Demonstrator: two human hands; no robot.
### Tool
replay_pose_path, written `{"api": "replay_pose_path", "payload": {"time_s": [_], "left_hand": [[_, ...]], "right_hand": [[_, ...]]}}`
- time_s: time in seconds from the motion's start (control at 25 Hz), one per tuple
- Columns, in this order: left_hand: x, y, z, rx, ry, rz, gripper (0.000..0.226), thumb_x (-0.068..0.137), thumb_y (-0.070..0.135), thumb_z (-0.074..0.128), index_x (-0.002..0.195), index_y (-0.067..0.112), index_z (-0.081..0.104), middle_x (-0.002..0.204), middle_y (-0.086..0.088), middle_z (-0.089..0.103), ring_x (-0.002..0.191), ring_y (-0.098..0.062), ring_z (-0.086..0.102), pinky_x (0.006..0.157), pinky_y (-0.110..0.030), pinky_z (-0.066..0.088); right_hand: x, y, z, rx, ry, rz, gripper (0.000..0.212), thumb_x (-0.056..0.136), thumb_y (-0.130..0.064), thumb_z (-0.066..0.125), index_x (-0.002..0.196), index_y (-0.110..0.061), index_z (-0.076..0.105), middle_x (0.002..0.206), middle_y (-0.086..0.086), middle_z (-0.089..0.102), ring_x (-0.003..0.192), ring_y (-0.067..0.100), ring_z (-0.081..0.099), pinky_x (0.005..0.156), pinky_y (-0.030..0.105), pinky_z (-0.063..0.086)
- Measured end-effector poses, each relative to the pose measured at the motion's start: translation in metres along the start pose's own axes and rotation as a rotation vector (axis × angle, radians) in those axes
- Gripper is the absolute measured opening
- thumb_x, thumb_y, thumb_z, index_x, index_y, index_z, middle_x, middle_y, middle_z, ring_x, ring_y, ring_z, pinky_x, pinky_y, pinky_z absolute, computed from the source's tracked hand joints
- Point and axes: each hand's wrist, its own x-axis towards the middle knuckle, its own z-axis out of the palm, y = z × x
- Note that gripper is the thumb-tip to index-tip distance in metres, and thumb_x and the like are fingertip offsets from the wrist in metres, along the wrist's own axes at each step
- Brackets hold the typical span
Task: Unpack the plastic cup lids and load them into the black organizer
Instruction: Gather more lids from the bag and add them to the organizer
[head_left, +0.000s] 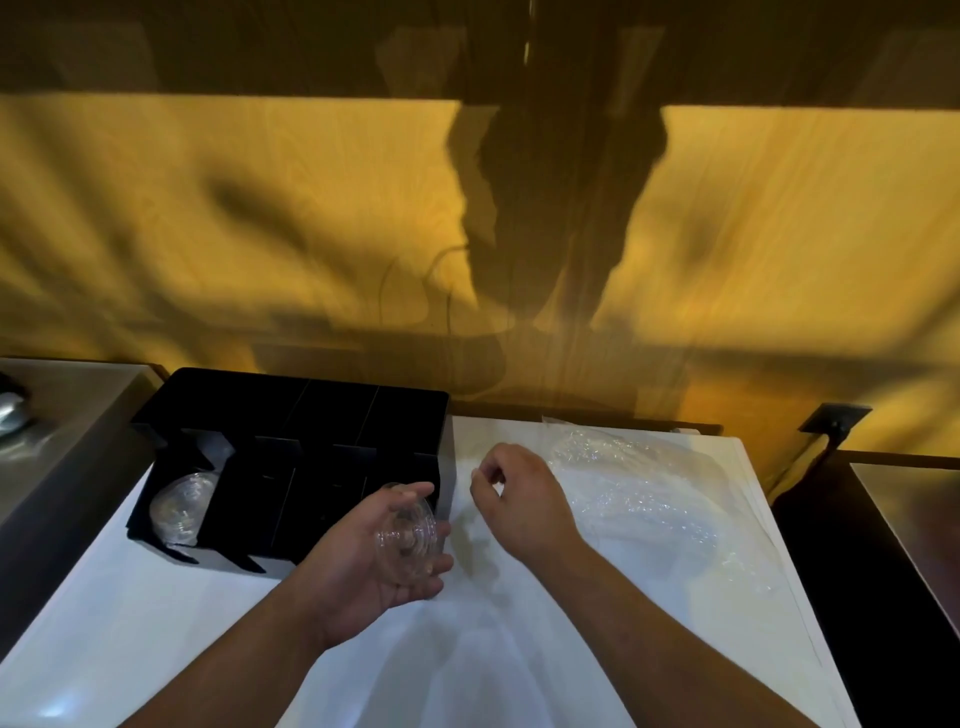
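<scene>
A black organizer with several compartments stands at the back left of the white table. Clear plastic lids stand on edge in its leftmost slot. My left hand cups a small stack of clear lids just in front of the organizer's right end. My right hand hovers beside it over the table, fingers curled and pinched, with nothing clearly in them. A crumpled clear plastic bag lies to the right of that hand.
A wood-grain wall rises right behind the table. A grey metal counter sits to the left, and a dark gap with a cable separates another counter on the right.
</scene>
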Motion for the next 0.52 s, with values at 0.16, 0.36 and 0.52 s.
{"api": "replay_pose_path", "payload": {"time_s": [0.16, 0.36, 0.52], "left_hand": [[-0.003, 0.005, -0.003, -0.020, 0.018, 0.010, 0.060, 0.069, 0.043, 0.084, 0.126, 0.026, 0.074, 0.129, -0.028, 0.070, 0.097, -0.046, 0.074, 0.083, -0.052, 0.060], [-0.007, 0.008, -0.002, -0.019, 0.004, -0.006, 0.057, 0.072, 0.040, 0.080, 0.126, 0.024, 0.074, 0.127, -0.028, 0.071, 0.097, -0.047, 0.073, 0.075, -0.049, 0.061], [-0.006, 0.010, -0.002, -0.032, -0.018, -0.015, 0.064, 0.068, 0.039, 0.083, 0.128, 0.022, 0.073, 0.127, -0.029, 0.069, 0.095, -0.047, 0.071, 0.077, -0.050, 0.060]], "right_hand": [[0.036, 0.021, 0.010, -0.325, -0.205, 0.048, 0.014, 0.095, -0.027, 0.061, 0.104, -0.016, 0.066, 0.101, 0.007, 0.068, 0.092, 0.026, 0.063, 0.069, 0.031, 0.044], [0.032, 0.053, 0.037, -0.600, -0.489, 0.085, 0.050, 0.094, -0.025, 0.071, 0.139, -0.014, 0.052, 0.128, 0.013, 0.065, 0.115, 0.032, 0.061, 0.096, 0.040, 0.054], [0.027, 0.066, 0.058, -0.674, -0.526, 0.094, 0.067, 0.093, -0.029, 0.076, 0.149, -0.014, 0.043, 0.135, 0.014, 0.062, 0.120, 0.033, 0.061, 0.102, 0.041, 0.053]]}}
